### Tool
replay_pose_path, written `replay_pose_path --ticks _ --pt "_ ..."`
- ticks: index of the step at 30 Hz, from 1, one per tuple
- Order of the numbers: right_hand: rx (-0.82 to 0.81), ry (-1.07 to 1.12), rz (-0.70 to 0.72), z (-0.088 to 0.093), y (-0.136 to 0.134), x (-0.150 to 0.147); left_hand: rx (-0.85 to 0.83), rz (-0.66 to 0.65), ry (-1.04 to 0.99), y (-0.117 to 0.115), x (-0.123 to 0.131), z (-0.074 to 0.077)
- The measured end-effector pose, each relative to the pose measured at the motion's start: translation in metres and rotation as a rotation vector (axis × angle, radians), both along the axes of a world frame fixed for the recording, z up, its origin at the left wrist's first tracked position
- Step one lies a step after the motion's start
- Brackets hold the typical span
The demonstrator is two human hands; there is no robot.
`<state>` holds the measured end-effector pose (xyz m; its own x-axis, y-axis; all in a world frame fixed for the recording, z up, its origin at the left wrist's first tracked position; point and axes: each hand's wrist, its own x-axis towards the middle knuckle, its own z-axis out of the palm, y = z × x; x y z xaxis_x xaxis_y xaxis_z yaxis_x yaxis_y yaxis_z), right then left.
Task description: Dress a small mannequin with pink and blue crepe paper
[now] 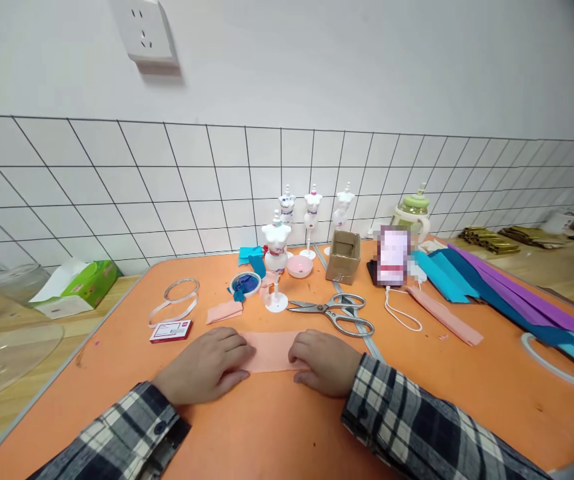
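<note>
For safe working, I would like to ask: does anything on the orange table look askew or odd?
Mildly, yes: the scissors lie open rather than closed, just beyond the right hand, which looks slightly careless.

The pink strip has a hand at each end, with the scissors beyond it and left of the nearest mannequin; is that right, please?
Not quite: the head view shows the scissors beyond the pink strip but right of the nearest mannequin. The pink strip does have the left hand at one end and the right hand at the other.

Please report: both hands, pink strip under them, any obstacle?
Left hand, right hand on opposite ends of pink strip. Middle lies flat. Scissors beyond, clear of it.
</note>
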<state>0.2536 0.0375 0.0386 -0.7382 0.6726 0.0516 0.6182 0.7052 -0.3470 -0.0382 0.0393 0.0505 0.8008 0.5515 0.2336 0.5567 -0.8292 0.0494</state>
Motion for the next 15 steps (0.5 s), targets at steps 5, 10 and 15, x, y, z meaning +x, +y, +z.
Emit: replay_pose_path --ticks 5,10,15 --pt "0.019 0.006 -0.091 0.0021 0.0039 0.0062 -0.019 0.023 -0.028 -0.0009 0.0051 -0.0001" --pt "0.058 -0.041 -0.200 0.0018 0.0032 0.0053 -0.100 0.106 -0.025 -0.0029 0.0096 0.0028" --pt "0.020 -0.094 -0.225 0.0047 0.0038 0.0098 -0.161 0.182 -0.070 -0.0008 0.0038 -0.0010"
